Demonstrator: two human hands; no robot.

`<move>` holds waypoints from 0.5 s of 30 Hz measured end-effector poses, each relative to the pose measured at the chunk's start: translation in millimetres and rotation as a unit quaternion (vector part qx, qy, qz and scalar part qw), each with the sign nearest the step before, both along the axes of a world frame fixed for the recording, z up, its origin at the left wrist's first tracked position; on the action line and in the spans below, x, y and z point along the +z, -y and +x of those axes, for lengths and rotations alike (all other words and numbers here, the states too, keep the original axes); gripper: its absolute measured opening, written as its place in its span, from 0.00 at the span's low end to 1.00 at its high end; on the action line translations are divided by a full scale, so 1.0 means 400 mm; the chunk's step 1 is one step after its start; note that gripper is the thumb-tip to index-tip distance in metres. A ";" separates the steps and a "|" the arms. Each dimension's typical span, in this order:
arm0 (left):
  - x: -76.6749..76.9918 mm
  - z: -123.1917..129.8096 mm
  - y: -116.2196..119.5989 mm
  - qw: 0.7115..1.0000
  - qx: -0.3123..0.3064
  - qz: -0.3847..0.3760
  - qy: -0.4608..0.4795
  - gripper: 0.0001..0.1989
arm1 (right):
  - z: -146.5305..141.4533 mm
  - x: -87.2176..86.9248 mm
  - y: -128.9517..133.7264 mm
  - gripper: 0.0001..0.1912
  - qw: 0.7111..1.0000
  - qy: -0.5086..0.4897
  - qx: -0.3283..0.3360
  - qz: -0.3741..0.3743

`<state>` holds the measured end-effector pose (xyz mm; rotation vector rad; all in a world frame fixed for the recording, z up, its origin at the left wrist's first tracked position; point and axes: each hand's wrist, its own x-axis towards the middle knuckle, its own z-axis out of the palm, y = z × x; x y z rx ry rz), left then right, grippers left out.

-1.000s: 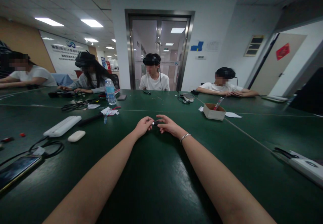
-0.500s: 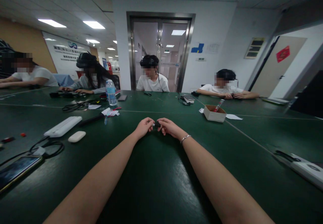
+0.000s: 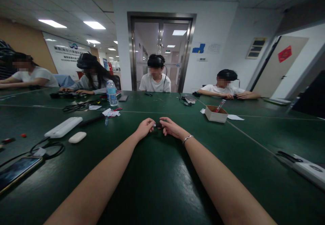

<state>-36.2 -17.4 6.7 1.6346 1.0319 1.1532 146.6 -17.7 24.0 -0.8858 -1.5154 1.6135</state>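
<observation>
Over the middle of the dark green table, my two hands meet at a small black object with a silver end [image 3: 158,125]; its exact kind is too small to make out. The fingers of my left hand [image 3: 146,127] are pinched on its silver end. My right hand [image 3: 172,129], with a silver bracelet [image 3: 188,139] at the wrist, has its thumb and fingers bent around the black end. Fingers cover part of the object on both sides.
At left lie a phone [image 3: 21,171], a white oval case [image 3: 77,137], a white power bank [image 3: 64,127] and cables. A water bottle [image 3: 111,93] stands beyond. An open box [image 3: 216,114] is at right, a white device [image 3: 311,171] nearer. Several people sit across the table [image 3: 162,191].
The fingers of my right hand have shifted slightly, and a little more of the black part shows. My left hand stays nearly still. The person opposite has lifted their head and moved slightly right.
</observation>
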 end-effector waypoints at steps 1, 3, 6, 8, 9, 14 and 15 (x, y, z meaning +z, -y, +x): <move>0.000 0.000 -0.001 1.000 0.000 -0.001 -0.001 0.08 | 0.001 0.000 0.000 0.16 1.000 0.003 -0.003 -0.001; -0.001 0.001 -0.002 1.000 0.005 -0.003 -0.003 0.08 | 0.003 -0.001 0.000 0.16 1.000 -0.008 -0.002 0.014; 0.000 0.003 -0.002 1.000 0.010 -0.001 -0.009 0.08 | 0.004 -0.005 -0.002 0.25 0.999 -0.034 0.018 0.024; 0.002 0.004 0.000 1.000 0.010 0.002 -0.012 0.08 | 0.002 -0.006 -0.004 0.18 1.000 -0.012 0.015 0.014; 0.002 0.004 0.001 1.000 0.009 0.002 -0.011 0.08 | 0.001 -0.007 -0.005 0.13 1.000 0.004 0.009 0.012; 0.003 0.002 0.001 1.000 0.005 -0.002 -0.009 0.08 | 0.000 -0.005 -0.006 0.20 0.999 -0.010 0.023 0.022; 0.002 0.002 0.001 1.000 0.005 -0.001 -0.010 0.08 | 0.000 -0.005 -0.006 0.21 1.000 -0.013 0.024 0.014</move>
